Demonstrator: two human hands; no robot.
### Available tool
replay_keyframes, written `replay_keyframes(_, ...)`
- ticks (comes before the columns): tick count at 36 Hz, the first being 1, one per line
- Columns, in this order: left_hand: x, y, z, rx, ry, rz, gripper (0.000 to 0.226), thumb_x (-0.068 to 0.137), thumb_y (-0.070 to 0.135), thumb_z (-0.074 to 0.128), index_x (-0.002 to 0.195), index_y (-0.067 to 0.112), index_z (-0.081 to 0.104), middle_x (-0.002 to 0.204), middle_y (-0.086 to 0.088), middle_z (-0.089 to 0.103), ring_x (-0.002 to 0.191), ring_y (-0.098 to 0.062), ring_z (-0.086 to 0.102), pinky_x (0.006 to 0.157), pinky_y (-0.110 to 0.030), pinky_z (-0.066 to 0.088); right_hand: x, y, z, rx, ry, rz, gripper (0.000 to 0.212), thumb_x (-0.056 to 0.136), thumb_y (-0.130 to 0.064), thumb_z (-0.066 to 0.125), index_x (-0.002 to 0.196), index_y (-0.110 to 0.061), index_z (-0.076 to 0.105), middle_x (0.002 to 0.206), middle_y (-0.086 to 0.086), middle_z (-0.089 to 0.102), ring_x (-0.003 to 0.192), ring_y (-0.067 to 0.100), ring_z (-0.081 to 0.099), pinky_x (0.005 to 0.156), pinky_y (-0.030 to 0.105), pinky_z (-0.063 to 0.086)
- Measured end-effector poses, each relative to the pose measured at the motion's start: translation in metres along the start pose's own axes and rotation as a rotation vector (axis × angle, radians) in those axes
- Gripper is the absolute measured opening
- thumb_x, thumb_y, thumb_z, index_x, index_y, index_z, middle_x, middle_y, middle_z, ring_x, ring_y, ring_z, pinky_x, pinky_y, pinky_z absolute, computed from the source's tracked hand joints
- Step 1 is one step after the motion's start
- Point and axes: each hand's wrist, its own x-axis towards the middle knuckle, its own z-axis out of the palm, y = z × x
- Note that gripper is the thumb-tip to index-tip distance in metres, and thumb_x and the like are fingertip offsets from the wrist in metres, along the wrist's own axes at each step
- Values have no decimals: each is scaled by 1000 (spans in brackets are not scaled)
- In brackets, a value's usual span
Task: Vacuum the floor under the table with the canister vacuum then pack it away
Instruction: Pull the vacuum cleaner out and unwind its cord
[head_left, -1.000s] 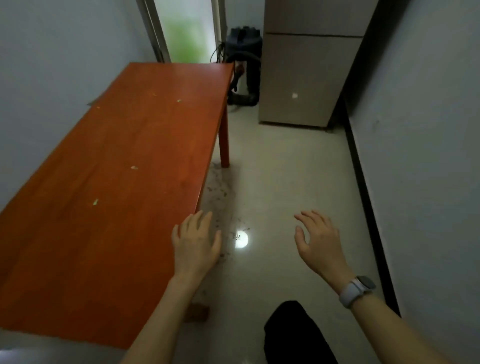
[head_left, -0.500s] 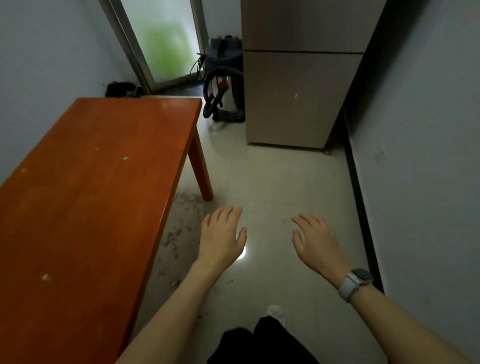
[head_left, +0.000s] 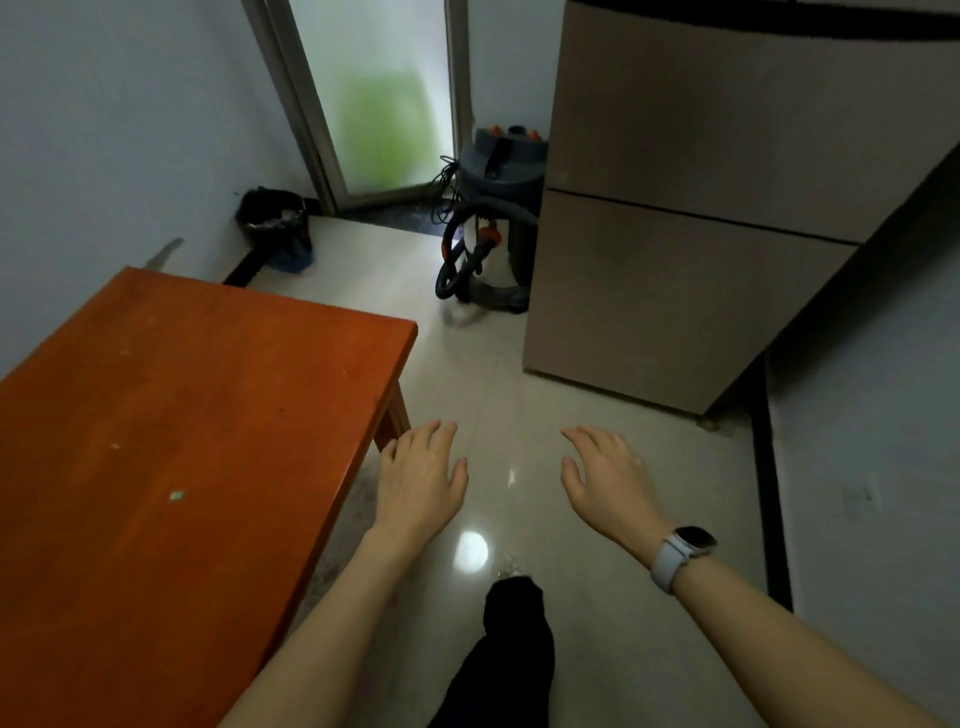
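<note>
Honestly both hands, left hand (head_left: 418, 480) and right hand (head_left: 605, 480), spread and empty; canister vacuum (head_left: 491, 223) well ahead, probably reaching out to fetch it.

Glossy tiled floor (head_left: 597, 613), smooth wooden table (head_left: 182, 441), frosted-glass door (head_left: 384, 104)

- The left hand (head_left: 415, 486) and right hand (head_left: 605, 480) hover palm-down over the glossy pale tiled floor (head_left: 545, 395), fingers relaxed, holding nothing.
- An orange-red wooden table (head_left: 182, 441) stands at left.
- A grey canister vacuum (head_left: 498, 176) with coiled black hose (head_left: 457, 260) stands beside a beige two-door cabinet (head_left: 675, 218).
</note>
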Motion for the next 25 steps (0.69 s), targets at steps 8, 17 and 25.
replay_keyframes(8,178,-5,-44,32,46,-52,51,96,35,45,143,19,38,145,-3,43,134,-19,38,111,-39,26,180,-4,-62,-13,25,-75,43,98,-28,41,139,-15,44,142,4,45,134,20,36,108,34,28)
replay_keyframes(17,336,-26,-47,-16,70,-153,49,94,35,46,140,18,44,142,-4,47,132,-22,42,110,-44,28,355,0,-81,-34,-47,-116,44,98,-31,39,140,-18,42,142,1,43,135,19,32,109,33,25)
replay_keyframes(25,458,-51,-66,-72,163,-311,51,95,34,48,143,17,40,144,-3,45,134,-20,38,111,-38,25,512,-14,-94,-52,-105,-249,47,100,-30,37,145,-17,35,147,2,37,139,19,26,113,36,24)
